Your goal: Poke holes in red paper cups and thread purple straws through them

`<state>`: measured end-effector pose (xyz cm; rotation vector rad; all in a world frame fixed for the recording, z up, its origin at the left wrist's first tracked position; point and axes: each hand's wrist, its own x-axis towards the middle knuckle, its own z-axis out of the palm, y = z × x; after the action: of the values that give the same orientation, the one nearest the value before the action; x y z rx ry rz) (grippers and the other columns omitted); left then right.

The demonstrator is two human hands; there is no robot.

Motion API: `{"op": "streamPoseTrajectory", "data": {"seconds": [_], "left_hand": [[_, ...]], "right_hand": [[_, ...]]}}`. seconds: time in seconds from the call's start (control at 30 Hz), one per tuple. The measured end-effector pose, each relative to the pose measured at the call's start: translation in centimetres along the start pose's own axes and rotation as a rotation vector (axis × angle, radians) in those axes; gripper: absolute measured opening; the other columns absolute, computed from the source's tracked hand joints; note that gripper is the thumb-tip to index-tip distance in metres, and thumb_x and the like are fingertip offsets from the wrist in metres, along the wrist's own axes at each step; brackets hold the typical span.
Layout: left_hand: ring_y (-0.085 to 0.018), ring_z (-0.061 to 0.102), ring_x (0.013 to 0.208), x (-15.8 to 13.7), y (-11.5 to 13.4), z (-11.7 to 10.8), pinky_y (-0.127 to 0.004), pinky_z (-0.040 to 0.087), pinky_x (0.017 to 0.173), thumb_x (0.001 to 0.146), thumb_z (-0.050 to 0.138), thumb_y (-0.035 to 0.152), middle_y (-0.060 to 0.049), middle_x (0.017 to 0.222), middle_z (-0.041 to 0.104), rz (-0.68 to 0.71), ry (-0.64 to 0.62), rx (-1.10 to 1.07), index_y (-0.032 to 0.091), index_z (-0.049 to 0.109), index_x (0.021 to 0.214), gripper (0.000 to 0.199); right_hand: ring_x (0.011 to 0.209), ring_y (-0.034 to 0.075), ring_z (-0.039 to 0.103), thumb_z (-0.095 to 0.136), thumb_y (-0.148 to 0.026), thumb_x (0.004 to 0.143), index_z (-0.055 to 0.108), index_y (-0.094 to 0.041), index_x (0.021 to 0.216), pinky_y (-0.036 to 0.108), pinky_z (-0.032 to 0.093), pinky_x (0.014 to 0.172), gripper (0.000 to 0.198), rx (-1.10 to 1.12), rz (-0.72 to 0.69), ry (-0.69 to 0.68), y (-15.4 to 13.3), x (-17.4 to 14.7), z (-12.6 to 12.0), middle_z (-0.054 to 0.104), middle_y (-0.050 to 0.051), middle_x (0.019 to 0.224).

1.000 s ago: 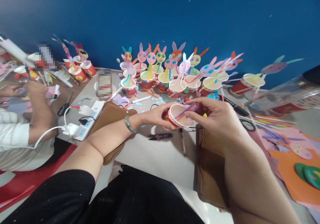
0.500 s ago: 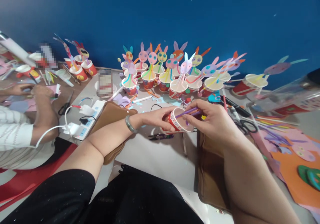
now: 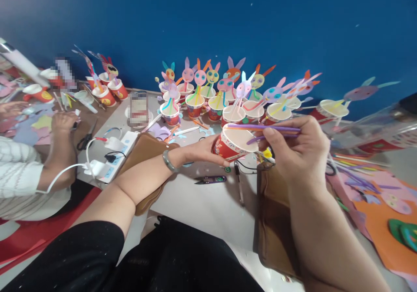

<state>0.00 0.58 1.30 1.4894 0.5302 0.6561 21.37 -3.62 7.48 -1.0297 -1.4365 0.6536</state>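
My left hand point(image 3: 208, 149) is wrapped round the side of a red and white paper cup point(image 3: 228, 146), which tilts with its mouth toward the right. In the pinch of my right hand point(image 3: 289, 146) are thin purple and orange pipe cleaners point(image 3: 276, 128); their ends reach over the cup's rim and mouth. How many there are is hard to make out. Below the cup, a pair of thread snips point(image 3: 211, 180) and a dark pen point(image 3: 239, 183) lie on the table.
Several cups with paper rabbit heads point(image 3: 200, 78) stand along the blue wall. Brown pads point(image 3: 276, 214) lie under my forearms. A power strip point(image 3: 121, 153) is at left, beside a co-worker's hand point(image 3: 63, 120). Coloured paper point(image 3: 374, 222) and pipe cleaners lie at right.
My right hand has drawn up and to the right with the pipe cleaners, so more of their length shows. The cup has risen slightly to the right in my left hand.
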Motion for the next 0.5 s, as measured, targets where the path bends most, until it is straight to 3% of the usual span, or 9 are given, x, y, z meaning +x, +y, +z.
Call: {"op": "streamPoseTrajectory", "data": {"seconds": [0.13,0.23,0.37,0.43,0.5], "left_hand": [[-0.033,0.069,0.117,-0.1,0.0,0.2,-0.051,0.055,0.104,0.059,0.098,0.048,-0.016,0.127,0.071,-0.024,-0.042,0.020,0.017,0.058,0.139,0.095],[-0.031,0.071,0.107,-0.2,0.0,0.5,-0.048,0.058,0.095,0.053,0.099,0.051,-0.014,0.120,0.072,-0.064,-0.072,0.067,0.017,0.061,0.134,0.096],[-0.030,0.070,0.109,0.0,-0.4,0.5,-0.048,0.057,0.098,0.056,0.098,0.054,-0.015,0.122,0.071,-0.081,-0.037,0.117,0.015,0.060,0.131,0.093],[-0.031,0.069,0.112,0.1,-0.7,0.5,-0.048,0.056,0.099,0.058,0.096,0.059,-0.016,0.124,0.070,-0.066,0.050,0.124,0.016,0.058,0.133,0.095],[-0.033,0.068,0.116,0.3,-0.9,0.5,-0.049,0.055,0.100,0.062,0.090,0.068,-0.016,0.125,0.069,-0.027,0.147,0.122,0.016,0.055,0.135,0.096]], "right_hand": [[0.050,0.017,0.064,0.079,-0.041,0.086,0.059,-0.026,0.087,0.032,0.053,0.047,0.025,-0.134,0.121,-0.282,0.0,0.0,-0.5,0.069,-0.002,0.066],[0.051,0.017,0.064,0.079,-0.038,0.086,0.062,-0.027,0.086,0.030,0.051,0.047,0.020,-0.216,0.132,-0.341,0.0,-0.2,-0.6,0.067,-0.002,0.063],[0.047,0.015,0.062,0.082,-0.031,0.082,0.055,-0.026,0.084,0.028,0.050,0.045,0.027,-0.012,-0.002,-0.044,0.0,0.2,-0.4,0.069,-0.003,0.064],[0.044,0.014,0.059,0.083,-0.029,0.080,0.052,-0.026,0.083,0.028,0.049,0.044,0.032,0.107,-0.046,0.106,0.0,0.7,-0.6,0.068,-0.003,0.064],[0.043,0.013,0.057,0.085,-0.028,0.077,0.055,-0.025,0.081,0.028,0.046,0.042,0.030,0.130,-0.035,0.159,0.0,0.9,-0.9,0.067,-0.003,0.062]]}}
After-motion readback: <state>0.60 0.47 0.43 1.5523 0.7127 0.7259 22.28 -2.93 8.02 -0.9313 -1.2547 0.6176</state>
